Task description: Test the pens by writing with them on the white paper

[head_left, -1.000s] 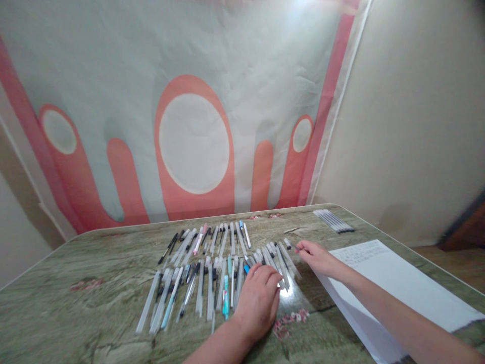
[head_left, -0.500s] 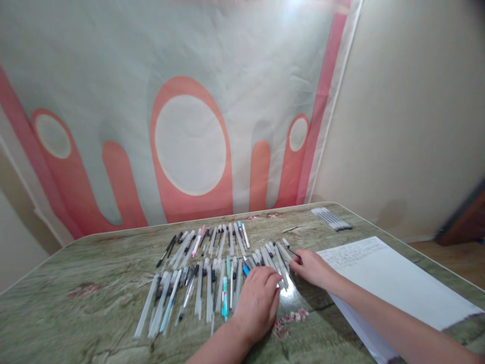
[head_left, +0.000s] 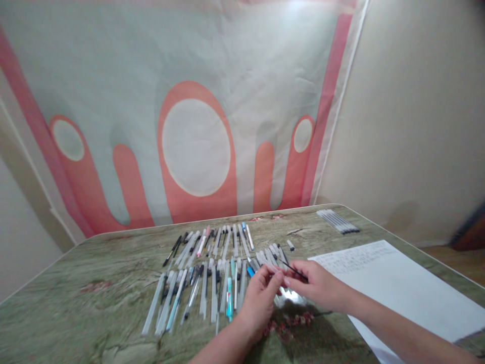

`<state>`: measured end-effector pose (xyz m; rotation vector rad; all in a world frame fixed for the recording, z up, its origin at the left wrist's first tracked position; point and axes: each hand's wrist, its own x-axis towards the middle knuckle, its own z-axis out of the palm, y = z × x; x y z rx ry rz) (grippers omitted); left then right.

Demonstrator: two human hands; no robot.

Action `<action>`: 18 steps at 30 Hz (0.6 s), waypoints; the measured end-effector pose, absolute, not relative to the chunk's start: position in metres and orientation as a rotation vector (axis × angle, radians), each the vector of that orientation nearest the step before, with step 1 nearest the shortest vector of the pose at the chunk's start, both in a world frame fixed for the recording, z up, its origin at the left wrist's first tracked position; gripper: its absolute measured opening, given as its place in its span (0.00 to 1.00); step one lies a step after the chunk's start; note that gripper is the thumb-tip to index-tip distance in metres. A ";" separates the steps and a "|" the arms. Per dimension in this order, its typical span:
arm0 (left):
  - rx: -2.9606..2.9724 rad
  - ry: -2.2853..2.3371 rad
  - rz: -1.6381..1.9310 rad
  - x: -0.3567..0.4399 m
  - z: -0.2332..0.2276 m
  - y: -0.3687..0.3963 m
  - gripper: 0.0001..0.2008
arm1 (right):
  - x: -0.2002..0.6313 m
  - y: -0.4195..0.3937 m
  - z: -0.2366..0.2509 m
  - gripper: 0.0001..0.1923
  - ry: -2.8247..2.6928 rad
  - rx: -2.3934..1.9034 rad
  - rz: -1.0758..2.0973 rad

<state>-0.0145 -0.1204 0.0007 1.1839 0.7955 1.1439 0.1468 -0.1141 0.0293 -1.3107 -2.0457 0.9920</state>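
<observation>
My right hand (head_left: 320,285) pinches a thin black pen (head_left: 294,269) just above the table, its tip pointing back left. My left hand (head_left: 261,298) is raised beside it, fingertips curled and touching the right hand's fingertips. Whether the left hand grips anything is unclear. Under and behind both hands lie two rows of pens (head_left: 212,283), mostly translucent white, with a few teal, blue and pink ones. A small loose pen cap (head_left: 290,245) lies right of the back row.
The green marbled table (head_left: 94,303) stands against a wall with a red and pale banner (head_left: 197,116). A white sheet of paper (head_left: 401,288) lies at the right. A bundle of thin refills (head_left: 338,221) sits at the back right corner.
My right hand drew the thin black pen back from the right end of the row toward me. My left hand lifted off the pens and met it.
</observation>
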 end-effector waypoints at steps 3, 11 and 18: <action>0.934 0.811 1.271 -0.018 -0.005 -0.111 0.14 | 0.153 -0.109 0.030 0.18 -2.064 -1.321 0.899; 0.608 0.738 1.530 -0.033 -0.011 -0.089 0.12 | 0.169 -0.102 0.045 0.17 -2.231 -1.309 0.648; 0.648 0.754 1.481 -0.028 -0.009 -0.095 0.12 | 0.168 -0.100 0.039 0.15 -2.235 -1.317 0.612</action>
